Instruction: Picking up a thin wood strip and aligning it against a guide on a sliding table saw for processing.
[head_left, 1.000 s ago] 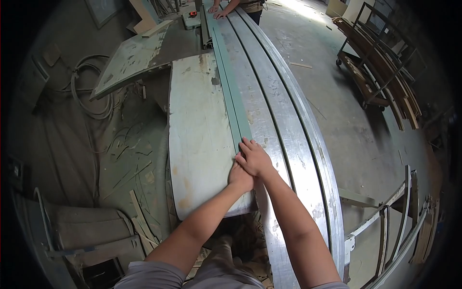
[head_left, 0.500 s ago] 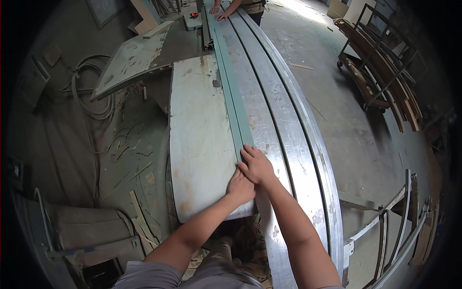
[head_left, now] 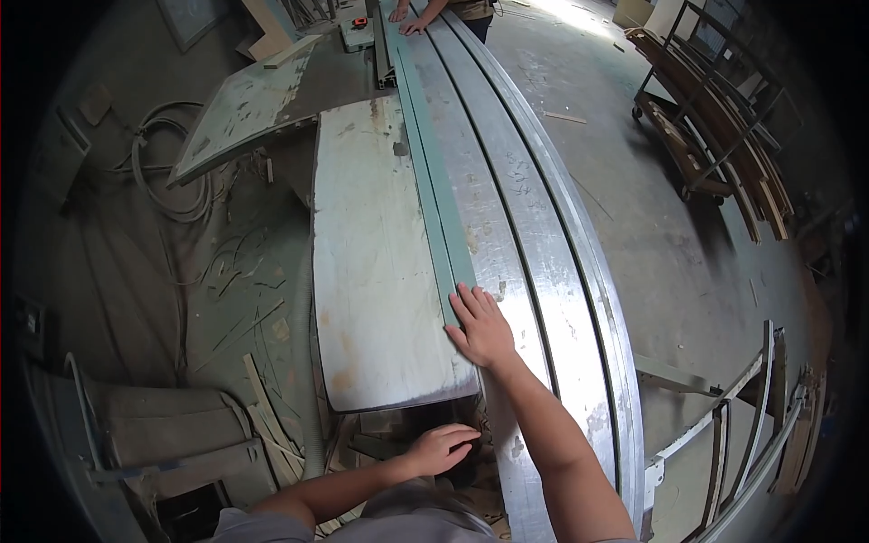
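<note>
Head view: a long green strip (head_left: pixel 444 195), marked lengthwise by a dark line, is laid along the seam between the pale plate (head_left: pixel 376 262) of the counter and the silver slotted metal bed (head_left: pixel 530 181) on its right. The near end of the strip is covered by the right hand (head_left: pixel 482 333), which is placed palm down with fingers extended forward and thumb spread toward the left edge; its grip is unclosed, and the strip is touched from above.

The clearest change is seen at the left hand (head_left: pixel 441 450). A second ago it was set at the strip's near end, partly overlapped by the right hand; now it has been drawn back and is held well apart from the strip, over the gap beyond the counter's near edge, close to the person's body. Its fingers are loosely bent, and its grip is left slack and unclosed.

The right hand has been brought slightly nearer to the counter's near edge than in the earlier frames. Whether the strip has been shifted with it cannot be told, since that end is hidden.

At the far end, a co-worker's hands (head_left: pixel 415 27) are kept by the strip, much as before, just beyond the dark rail (head_left: pixel 384 68). On the right, the loaded cart (head_left: pixel 701 136) is left unmoved.
</note>
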